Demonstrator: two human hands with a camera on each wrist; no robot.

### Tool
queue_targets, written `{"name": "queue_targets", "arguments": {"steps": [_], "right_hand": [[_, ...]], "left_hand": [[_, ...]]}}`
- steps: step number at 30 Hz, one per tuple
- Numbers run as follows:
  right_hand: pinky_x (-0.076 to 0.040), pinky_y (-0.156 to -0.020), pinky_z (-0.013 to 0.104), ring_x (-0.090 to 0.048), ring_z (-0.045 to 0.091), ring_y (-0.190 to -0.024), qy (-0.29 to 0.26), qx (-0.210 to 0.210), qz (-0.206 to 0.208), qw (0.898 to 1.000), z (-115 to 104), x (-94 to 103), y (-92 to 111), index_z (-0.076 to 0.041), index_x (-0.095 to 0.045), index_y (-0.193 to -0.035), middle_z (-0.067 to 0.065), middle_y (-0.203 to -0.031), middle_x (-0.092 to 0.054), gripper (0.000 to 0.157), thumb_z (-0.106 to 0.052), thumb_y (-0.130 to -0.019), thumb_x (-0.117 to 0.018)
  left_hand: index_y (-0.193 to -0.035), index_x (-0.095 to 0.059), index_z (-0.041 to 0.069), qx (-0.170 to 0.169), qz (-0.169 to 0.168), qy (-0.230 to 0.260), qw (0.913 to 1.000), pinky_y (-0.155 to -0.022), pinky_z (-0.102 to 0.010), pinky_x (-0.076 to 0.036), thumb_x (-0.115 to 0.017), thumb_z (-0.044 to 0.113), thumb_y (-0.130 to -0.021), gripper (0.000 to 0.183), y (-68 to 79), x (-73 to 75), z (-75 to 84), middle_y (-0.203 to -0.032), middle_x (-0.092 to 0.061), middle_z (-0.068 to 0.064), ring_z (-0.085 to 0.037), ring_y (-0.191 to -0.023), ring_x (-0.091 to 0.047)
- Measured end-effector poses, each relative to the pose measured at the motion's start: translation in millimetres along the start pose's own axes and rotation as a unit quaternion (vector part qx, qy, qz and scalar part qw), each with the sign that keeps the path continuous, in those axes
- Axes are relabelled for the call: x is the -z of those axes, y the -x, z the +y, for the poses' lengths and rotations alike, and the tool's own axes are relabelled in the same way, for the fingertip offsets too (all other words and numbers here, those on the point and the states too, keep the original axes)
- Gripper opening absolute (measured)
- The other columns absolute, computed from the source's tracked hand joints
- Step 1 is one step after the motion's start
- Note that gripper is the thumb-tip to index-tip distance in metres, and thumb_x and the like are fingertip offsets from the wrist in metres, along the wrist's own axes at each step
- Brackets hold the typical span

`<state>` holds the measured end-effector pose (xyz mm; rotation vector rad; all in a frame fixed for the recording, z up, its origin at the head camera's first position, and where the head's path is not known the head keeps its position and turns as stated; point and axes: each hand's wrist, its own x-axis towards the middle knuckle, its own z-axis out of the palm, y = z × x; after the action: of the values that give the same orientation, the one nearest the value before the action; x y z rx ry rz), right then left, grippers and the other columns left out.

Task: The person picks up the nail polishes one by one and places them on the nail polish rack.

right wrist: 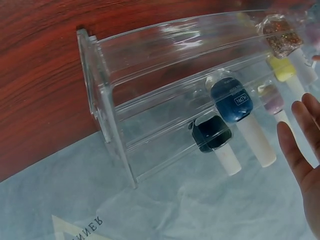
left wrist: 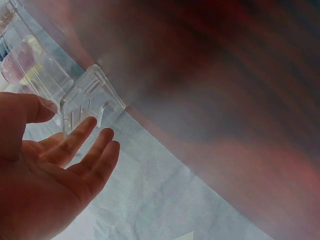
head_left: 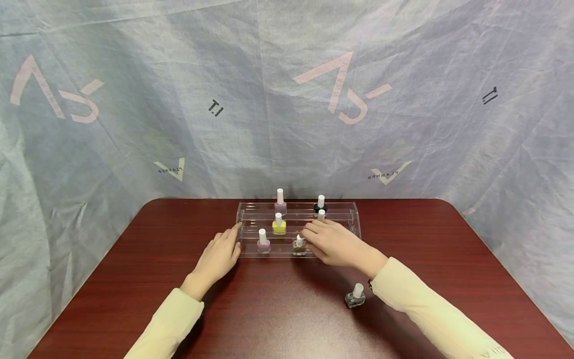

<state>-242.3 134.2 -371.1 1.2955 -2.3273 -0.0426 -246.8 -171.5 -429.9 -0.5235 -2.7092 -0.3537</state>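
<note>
A clear stepped display rack [head_left: 287,257] holds several nail polish bottles with white caps. My left hand [head_left: 218,255] is at its left end. In the left wrist view the fingers [left wrist: 82,135] are fairly straight against the clear side panel, with the thumb near the front edge. My right hand [head_left: 334,243] reaches over the rack's right part and pinches the white cap of a glitter nail polish bottle [head_left: 299,246] on the front tier. The right wrist view shows this glitter bottle [right wrist: 282,37] at its upper right, other fingers extended; the pinching fingertips are mostly out of frame.
A dark grey nail polish bottle [head_left: 355,298] stands on the red-brown table [head_left: 278,309] by the right forearm. On the rack are a yellow bottle [head_left: 279,227], two lilac ones [head_left: 263,246], a dark one [head_left: 320,208] and a blue one [right wrist: 232,100]. Grey cloth [head_left: 269,99] hangs behind.
</note>
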Motion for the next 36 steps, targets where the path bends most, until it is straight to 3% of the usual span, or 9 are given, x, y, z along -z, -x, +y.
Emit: {"name": "queue_targets", "arguments": {"steps": [5,19,27,36], "right_hand": [[-0.047,-0.071,0.031,-0.053,0.013,-0.084,-0.005,-0.005,0.006,1.000,-2.2,5.7,9.6,-0.015,-0.056,-0.095,-0.005,-0.090,-0.055,0.013,-0.018,-0.083,-0.061],[-0.043,-0.067,0.029,-0.052,0.012,-0.081,-0.004,-0.001,0.003,1.000,-8.5,13.1,41.5,-0.015,-0.057,-0.094,-0.006,-0.088,-0.055,0.016,-0.022,-0.081,-0.063],[-0.046,-0.068,0.031,-0.054,0.013,-0.081,-0.008,0.001,0.020,1.000,-10.6,12.4,60.3,-0.016,-0.056,-0.088,-0.006,-0.086,-0.056,0.011,-0.026,-0.085,-0.058],[-0.042,-0.063,0.028,-0.050,0.011,-0.074,-0.021,0.004,0.046,0.999,-14.3,15.2,74.9,-0.015,-0.057,-0.087,-0.007,-0.080,-0.051,0.015,-0.028,-0.091,-0.050]], "left_hand": [[-0.137,-0.039,0.006,0.004,-0.001,0.000,1.0000,-0.076,-0.046,-0.046,-0.054,0.015,-0.088,0.052,0.7,1.0,0.9,-0.114,-0.060,-0.014,-0.034,-0.099,-0.057],[-0.138,-0.038,0.006,0.004,-0.005,0.002,1.0000,-0.078,-0.046,-0.046,-0.053,0.015,-0.089,0.052,0.9,-1.5,-0.3,-0.116,-0.060,-0.014,-0.034,-0.100,-0.056],[-0.137,-0.038,0.006,0.006,-0.005,0.001,1.0000,-0.079,-0.047,-0.046,-0.053,0.015,-0.089,0.052,0.2,-0.5,0.4,-0.116,-0.059,-0.014,-0.034,-0.101,-0.056],[-0.137,-0.038,0.006,0.005,-0.004,0.002,1.0000,-0.078,-0.047,-0.047,-0.053,0.015,-0.089,0.051,0.6,-0.3,0.8,-0.115,-0.060,-0.014,-0.034,-0.101,-0.056]]}}
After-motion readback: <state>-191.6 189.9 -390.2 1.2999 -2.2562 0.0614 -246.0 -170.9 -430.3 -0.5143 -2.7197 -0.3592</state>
